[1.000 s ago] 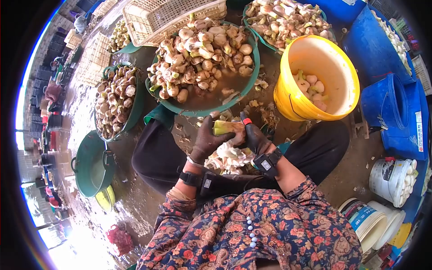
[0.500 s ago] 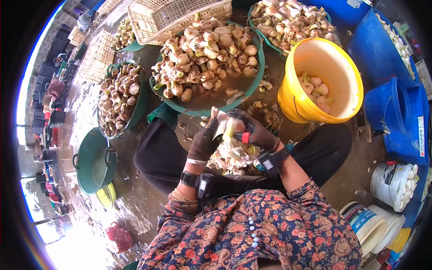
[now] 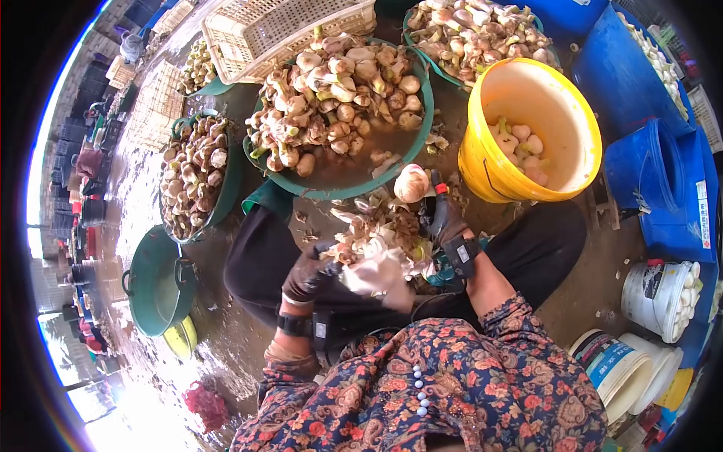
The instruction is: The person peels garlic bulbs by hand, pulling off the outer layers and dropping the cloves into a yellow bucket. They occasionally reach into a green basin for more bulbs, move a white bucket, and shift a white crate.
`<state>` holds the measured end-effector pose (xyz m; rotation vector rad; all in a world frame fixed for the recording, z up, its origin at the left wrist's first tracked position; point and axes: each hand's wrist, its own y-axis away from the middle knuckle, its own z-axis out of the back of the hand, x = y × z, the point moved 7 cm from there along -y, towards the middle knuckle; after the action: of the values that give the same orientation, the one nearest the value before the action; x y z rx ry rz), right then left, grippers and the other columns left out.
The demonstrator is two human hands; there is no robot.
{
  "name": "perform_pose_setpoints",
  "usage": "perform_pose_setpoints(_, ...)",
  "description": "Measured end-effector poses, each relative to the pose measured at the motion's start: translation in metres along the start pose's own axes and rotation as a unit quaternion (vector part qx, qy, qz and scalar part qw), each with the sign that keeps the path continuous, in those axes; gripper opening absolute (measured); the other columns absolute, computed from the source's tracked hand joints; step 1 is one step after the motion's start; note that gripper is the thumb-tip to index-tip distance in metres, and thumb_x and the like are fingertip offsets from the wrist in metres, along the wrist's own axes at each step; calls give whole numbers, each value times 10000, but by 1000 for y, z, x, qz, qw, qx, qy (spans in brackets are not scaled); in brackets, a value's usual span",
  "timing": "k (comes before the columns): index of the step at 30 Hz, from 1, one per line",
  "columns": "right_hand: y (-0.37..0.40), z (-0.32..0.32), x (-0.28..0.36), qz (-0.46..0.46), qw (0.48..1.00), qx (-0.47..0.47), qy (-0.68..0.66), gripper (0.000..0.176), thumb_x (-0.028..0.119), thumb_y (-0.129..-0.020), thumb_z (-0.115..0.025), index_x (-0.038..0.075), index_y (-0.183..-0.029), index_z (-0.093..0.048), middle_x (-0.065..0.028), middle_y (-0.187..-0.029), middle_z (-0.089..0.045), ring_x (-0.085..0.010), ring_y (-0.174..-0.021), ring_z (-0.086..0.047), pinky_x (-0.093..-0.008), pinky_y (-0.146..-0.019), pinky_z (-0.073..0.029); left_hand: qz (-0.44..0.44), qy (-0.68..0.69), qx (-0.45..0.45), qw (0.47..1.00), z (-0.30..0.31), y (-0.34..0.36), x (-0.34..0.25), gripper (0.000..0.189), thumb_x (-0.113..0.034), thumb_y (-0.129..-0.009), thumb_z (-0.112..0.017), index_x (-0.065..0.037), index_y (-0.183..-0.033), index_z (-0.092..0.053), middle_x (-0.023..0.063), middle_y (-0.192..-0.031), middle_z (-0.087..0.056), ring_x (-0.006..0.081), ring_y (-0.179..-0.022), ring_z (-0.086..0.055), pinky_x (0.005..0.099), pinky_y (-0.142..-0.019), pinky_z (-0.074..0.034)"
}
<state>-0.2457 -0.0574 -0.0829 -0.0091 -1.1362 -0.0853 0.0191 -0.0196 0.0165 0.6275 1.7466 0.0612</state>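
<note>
My right hand (image 3: 447,215), in a dark glove with red tape on one finger, holds a pale, partly peeled garlic bulb (image 3: 412,183) just in front of the big basin. Lower and to the left, my left hand (image 3: 307,276), also gloved, has its fingers against a whitish strip of garlic peel (image 3: 376,273) that is blurred by motion. A heap of garlic skins (image 3: 376,230) lies between my knees, partly under the strip. Ahead, unpeeled garlic bulbs (image 3: 343,94) are piled in a green basin (image 3: 361,190) with brown water.
At the right stands a yellow bucket (image 3: 482,154) with several peeled bulbs inside. More garlic fills green tubs at the left (image 3: 226,184) and far right (image 3: 410,30). A cream crate (image 3: 226,64) leans behind the basin. White buckets (image 3: 644,301) and blue containers (image 3: 629,177) line the right side.
My hands have moved apart. The right has carried the garlic bulb forward and right, while the left has drawn down and left, with a peel strip now at its fingers.
</note>
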Motion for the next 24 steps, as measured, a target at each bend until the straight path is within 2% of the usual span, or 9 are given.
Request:
perform_pose_setpoints(2, -2, 17, 29, 55, 944, -186, -269, 286, 361, -870, -577, 81, -908, -622, 75, -568, -436, -57, -425, -371, -201, -399, -302, 86, -23, 62, 994, 4, -9, -9, 365, -171, -776, -694, 36, -1028, -529, 68, -932, -613, 135, -817, -594, 249, -747, -472)
perform_pose_setpoints(3, -3, 13, 17, -71, 924, -127, -353, 293, 347, -859, -599, 56, -866, -624, 73, -563, -429, -54, -415, -339, -202, -405, -303, 136, -67, 4, 988, 2, -7, -14, 426, -217, -790, -687, 55, -1084, -541, 89, -971, -620, 139, -863, -601, 251, -766, -474)
perform_pose_setpoints(4, -7, 11, 17, -69, 924, -126, -354, 293, 347, -859, -599, 56, -866, -624, 73, -563, -429, -54, -415, -339, -202, -405, -303, 123, -188, 141, 964, -18, -26, -14, 470, -222, -803, -677, 61, -1142, -516, 99, -973, -619, 140, -853, -598, 253, -763, -475)
perform_pose_setpoints(6, -9, -14, -10, -289, 836, -88, -459, 276, 318, -840, -635, 44, -873, -635, 71, -591, -456, -48, -449, -338, -219, -420, -308, -76, -698, 7, 712, -27, -39, -30, 517, -219, -806, -679, 56, -1196, -479, 104, -972, -611, 132, -848, -584, 249, -762, -472)
perform_pose_setpoints(9, -10, 2, 29, -169, 918, -126, -336, 276, 327, -802, -684, 65, -743, -627, 63, -611, -498, -50, -528, -391, -246, -464, -330, -123, -251, -58, 958, -43, -64, -31, 410, -92, -748, -717, 44, -1100, -556, 83, -917, -598, 117, -809, -567, 248, -697, -474)
perform_pose_setpoints(12, -7, 8, 44, -163, 926, -118, -320, 310, 335, -779, -709, 71, -658, -600, 70, -600, -496, -50, -569, -416, -246, -497, -345, -276, -424, -16, 863, -74, -69, -43, 299, -28, -733, -709, 18, -1007, -600, 59, -843, -571, 114, -771, -553, 247, -659, -466)
perform_pose_setpoints(15, -12, -17, -10, -169, 936, -103, -292, 261, 309, -787, -704, 71, -735, -609, 32, -682, -573, -76, -576, -496, -250, -527, -409, -235, -424, 23, 874, -69, -72, -31, 211, -57, -729, -713, -12, -908, -611, 56, -781, -552, 156, -698, -546, 261, -634, -452)
perform_pose_setpoints(20, -9, -79, -59, -320, 698, 88, -635, 353, 386, -880, -544, 52, -978, -606, -33, -797, -630, -145, -693, -593, -275, -631, -492, -16, -25, 12, 999, -46, -29, -19, 269, -202, -852, -617, 21, -994, -568, 54, -843, -616, 129, -778, -598, 218, -694, -479)
perform_pose_setpoints(24, 1, -29, 19, -284, 680, 14, -675, 471, 467, -876, -504, 27, -1029, -576, -42, -887, -628, -151, -777, -602, -269, -698, -496, -97, -10, -30, 995, -11, -16, -39, 357, -293, -830, -635, 16, -998, -572, 69, -840, -625, 154, -742, -601, 295, -671, -489)
